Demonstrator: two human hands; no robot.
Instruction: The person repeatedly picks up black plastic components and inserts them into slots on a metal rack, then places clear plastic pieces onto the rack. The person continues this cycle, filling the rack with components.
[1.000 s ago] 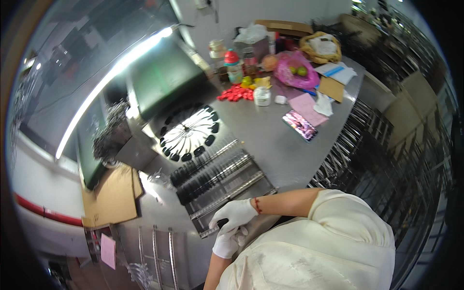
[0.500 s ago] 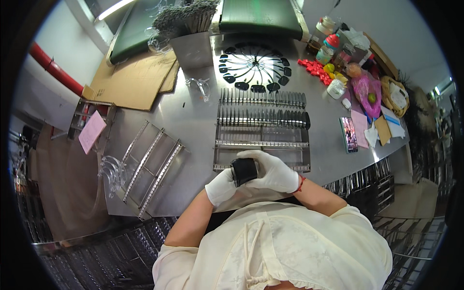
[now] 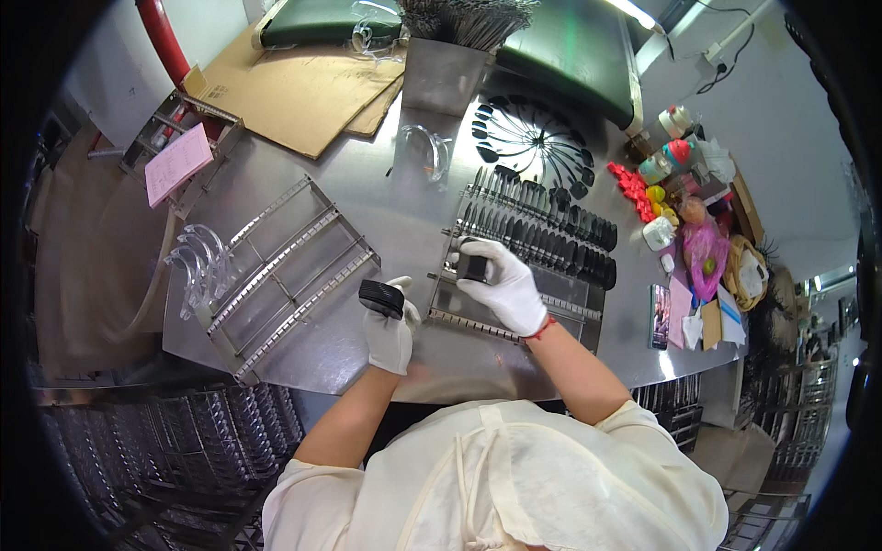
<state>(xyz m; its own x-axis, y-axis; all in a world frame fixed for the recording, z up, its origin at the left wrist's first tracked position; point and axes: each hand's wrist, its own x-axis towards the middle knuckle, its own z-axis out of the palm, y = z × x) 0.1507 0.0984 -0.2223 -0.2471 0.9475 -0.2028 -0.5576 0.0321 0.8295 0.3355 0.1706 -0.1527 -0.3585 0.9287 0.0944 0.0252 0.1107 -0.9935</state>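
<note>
My left hand [image 3: 390, 331], in a white glove, grips a small stack of curved black lens-like pieces [image 3: 381, 299] above the table. My right hand [image 3: 503, 285], gloved too, pinches one black lens-like piece [image 3: 472, 267] over the left end of a slotted metal rack [image 3: 570, 307]. Rows of similar dark pieces [image 3: 542, 244] stand upright in the rack's far part, while its near slotted bars show bare. Whether the pinched piece touches a slot is hidden by the fingers.
An open slotted frame [image 3: 292, 292] lies to the left, with clear curved pieces [image 3: 199, 266] at its side. Behind the rack, black pieces on thin stems [image 3: 537, 142] form a ring. Cardboard [image 3: 303, 101], a phone [image 3: 660, 317] and bottles [image 3: 655, 167] line the table's sides.
My hands were together around the black stack; now they are apart. The left has kept the stack, and the right has taken one piece to the rack. The view has turned.
</note>
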